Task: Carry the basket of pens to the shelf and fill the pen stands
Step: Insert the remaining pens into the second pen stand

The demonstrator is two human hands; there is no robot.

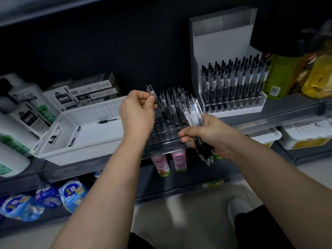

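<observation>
A white perforated basket point(53, 146) sits on the shelf at the left, with three loose pens point(107, 121) lying in it. To its right stands a clear pen stand point(161, 133) with many holes; its back rows hold several pens. My left hand point(137, 114) pinches one pen point(152, 93) tilted over the stand's left side. My right hand point(208, 135) grips a bundle of pens point(193, 112) at the stand's right front corner. A white pen stand point(233, 97) full of black pens stands further right.
Shampoo bottles point(23, 108) and pen boxes point(91, 90) stand left and behind the basket. Yellow oil bottles point(316, 76) sit at the far right. Lower shelves hold pink bottles point(177, 160), blue packs point(71, 193) and white tubs point(303, 137).
</observation>
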